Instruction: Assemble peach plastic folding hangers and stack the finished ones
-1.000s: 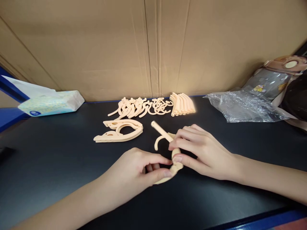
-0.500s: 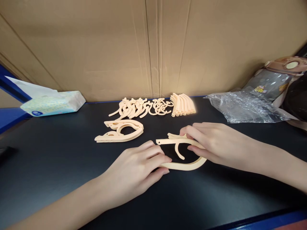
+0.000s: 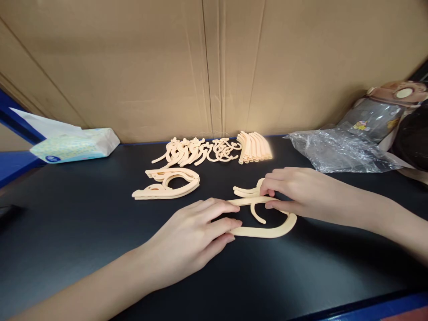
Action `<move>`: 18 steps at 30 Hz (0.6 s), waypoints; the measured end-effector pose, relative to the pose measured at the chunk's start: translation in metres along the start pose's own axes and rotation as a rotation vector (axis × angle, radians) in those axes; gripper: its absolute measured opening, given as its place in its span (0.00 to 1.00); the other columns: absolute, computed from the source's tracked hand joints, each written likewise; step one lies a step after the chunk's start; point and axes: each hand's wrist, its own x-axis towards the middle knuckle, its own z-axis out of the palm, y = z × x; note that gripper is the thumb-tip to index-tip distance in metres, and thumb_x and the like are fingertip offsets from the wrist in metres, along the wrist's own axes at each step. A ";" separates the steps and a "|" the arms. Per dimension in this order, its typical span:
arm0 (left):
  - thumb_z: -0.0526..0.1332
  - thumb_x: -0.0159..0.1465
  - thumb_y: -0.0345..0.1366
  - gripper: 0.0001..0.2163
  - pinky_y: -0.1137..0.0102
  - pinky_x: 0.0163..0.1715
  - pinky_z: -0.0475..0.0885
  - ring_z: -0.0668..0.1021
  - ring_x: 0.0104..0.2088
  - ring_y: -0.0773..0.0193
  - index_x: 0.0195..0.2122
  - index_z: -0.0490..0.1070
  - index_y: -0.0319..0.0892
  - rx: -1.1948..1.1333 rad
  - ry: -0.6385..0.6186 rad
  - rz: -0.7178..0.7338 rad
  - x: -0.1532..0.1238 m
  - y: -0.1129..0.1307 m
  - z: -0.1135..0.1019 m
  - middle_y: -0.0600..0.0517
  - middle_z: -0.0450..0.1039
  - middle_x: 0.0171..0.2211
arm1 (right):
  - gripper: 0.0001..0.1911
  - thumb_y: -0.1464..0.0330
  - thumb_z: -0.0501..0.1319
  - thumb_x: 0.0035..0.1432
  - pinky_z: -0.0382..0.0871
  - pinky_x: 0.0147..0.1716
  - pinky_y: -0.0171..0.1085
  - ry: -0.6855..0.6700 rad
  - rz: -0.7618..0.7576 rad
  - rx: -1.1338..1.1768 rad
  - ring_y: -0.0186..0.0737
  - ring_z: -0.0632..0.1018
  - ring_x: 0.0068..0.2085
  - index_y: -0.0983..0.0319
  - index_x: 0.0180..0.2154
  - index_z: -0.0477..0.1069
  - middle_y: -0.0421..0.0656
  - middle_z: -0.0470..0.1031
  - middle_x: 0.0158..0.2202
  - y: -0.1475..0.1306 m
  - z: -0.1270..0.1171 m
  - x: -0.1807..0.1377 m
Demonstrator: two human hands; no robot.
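Observation:
A beige plastic folding hanger [image 3: 267,232] lies on the black table in front of me, its two curved arms folded to the left and its hook showing between them. My left hand [image 3: 197,238] is closed around the arms' left ends, fingers on both arms. At the far side, my right hand [image 3: 294,189] pinches the hanger near its upper bend. A short curved piece [image 3: 245,192] sticks out beside those fingertips; whether it is joined to the hanger is hidden. Folded hangers [image 3: 160,194] lie stacked to the left, apart from both hands.
Along the back are piles of loose beige pieces: short curved arms [image 3: 187,151], hooks [image 3: 222,151] and straighter arm pieces [image 3: 256,149]. A tissue pack [image 3: 76,145] sits at the left. Clear plastic wrap [image 3: 344,149] and a bottle [image 3: 374,116] occupy the right, before a cardboard wall [image 3: 150,67].
The hanger has shifted slightly right. My left fingers now reach over the upper arm's end as well, and my right fingers have moved a little right and away from me.

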 end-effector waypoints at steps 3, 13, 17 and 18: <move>0.53 0.70 0.33 0.11 0.68 0.51 0.68 0.72 0.53 0.62 0.49 0.71 0.45 0.007 -0.005 -0.005 0.000 0.000 0.001 0.51 0.70 0.53 | 0.08 0.63 0.58 0.63 0.63 0.30 0.36 0.027 0.051 0.022 0.38 0.74 0.33 0.59 0.32 0.71 0.39 0.74 0.31 0.010 -0.004 0.001; 0.54 0.69 0.36 0.13 0.62 0.55 0.67 0.67 0.58 0.56 0.52 0.71 0.49 0.064 -0.013 0.019 0.000 -0.001 -0.004 0.50 0.66 0.58 | 0.07 0.61 0.63 0.56 0.63 0.26 0.34 -0.020 0.152 -0.012 0.37 0.74 0.31 0.56 0.35 0.71 0.37 0.76 0.34 0.043 -0.012 -0.008; 0.53 0.69 0.32 0.14 0.61 0.56 0.68 0.68 0.59 0.56 0.52 0.72 0.48 0.101 -0.011 0.042 0.000 -0.003 -0.002 0.50 0.67 0.58 | 0.05 0.63 0.61 0.56 0.63 0.28 0.34 -0.062 0.166 0.005 0.37 0.75 0.32 0.57 0.34 0.71 0.37 0.76 0.34 0.040 -0.011 -0.005; 0.53 0.69 0.32 0.14 0.61 0.55 0.68 0.68 0.59 0.56 0.53 0.71 0.48 0.111 -0.009 0.045 0.000 -0.003 -0.001 0.49 0.67 0.58 | 0.05 0.63 0.61 0.57 0.63 0.28 0.34 -0.068 0.161 0.012 0.37 0.75 0.33 0.57 0.33 0.71 0.38 0.76 0.34 0.040 -0.011 -0.004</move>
